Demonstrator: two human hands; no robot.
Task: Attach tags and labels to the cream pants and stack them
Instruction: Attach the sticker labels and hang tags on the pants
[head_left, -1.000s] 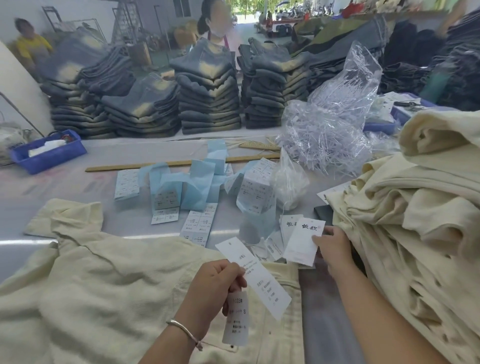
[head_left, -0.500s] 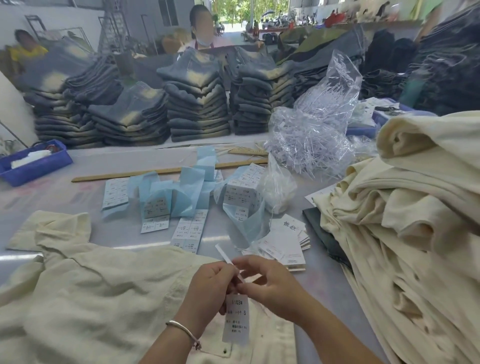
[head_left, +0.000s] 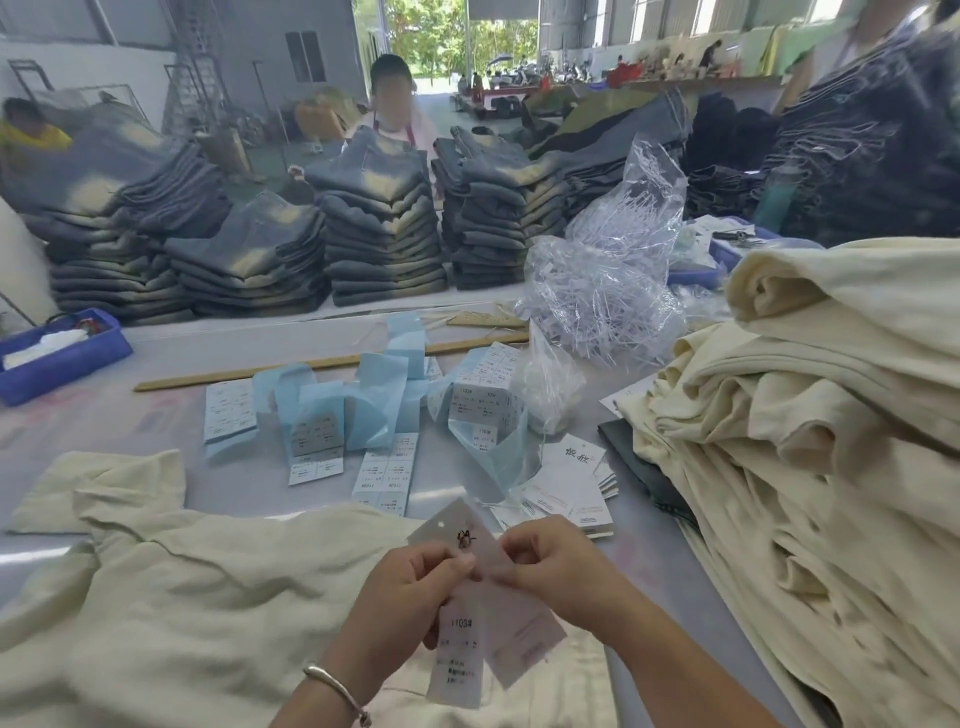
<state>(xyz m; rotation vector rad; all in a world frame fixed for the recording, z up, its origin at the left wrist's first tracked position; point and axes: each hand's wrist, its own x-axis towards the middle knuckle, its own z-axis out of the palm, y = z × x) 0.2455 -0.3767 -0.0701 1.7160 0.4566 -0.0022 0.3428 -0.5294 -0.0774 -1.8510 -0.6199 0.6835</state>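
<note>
A pair of cream pants (head_left: 208, 597) lies spread flat on the table in front of me. Above it, my left hand (head_left: 410, 597) and my right hand (head_left: 550, 566) pinch a small bunch of white paper hang tags (head_left: 483, 639) together, fingertips nearly touching. One tag reads 1103#; another sticks up behind with a punched hole. A small pile of white hang tags (head_left: 571, 493) lies just beyond my hands. A tall heap of cream pants (head_left: 810, 467) fills the right side.
Sheets of size stickers on pale blue backing (head_left: 363, 410) are scattered mid-table. A clear bag of plastic fasteners (head_left: 608, 291) stands behind them, next to a long wooden ruler (head_left: 322, 364). A blue bin (head_left: 57, 353) sits far left. Stacks of washed jeans (head_left: 379, 228) line the back.
My right hand left the tag pile and joined my left hand at the tags. The long tag has swung upright behind the 1103# tag.
</note>
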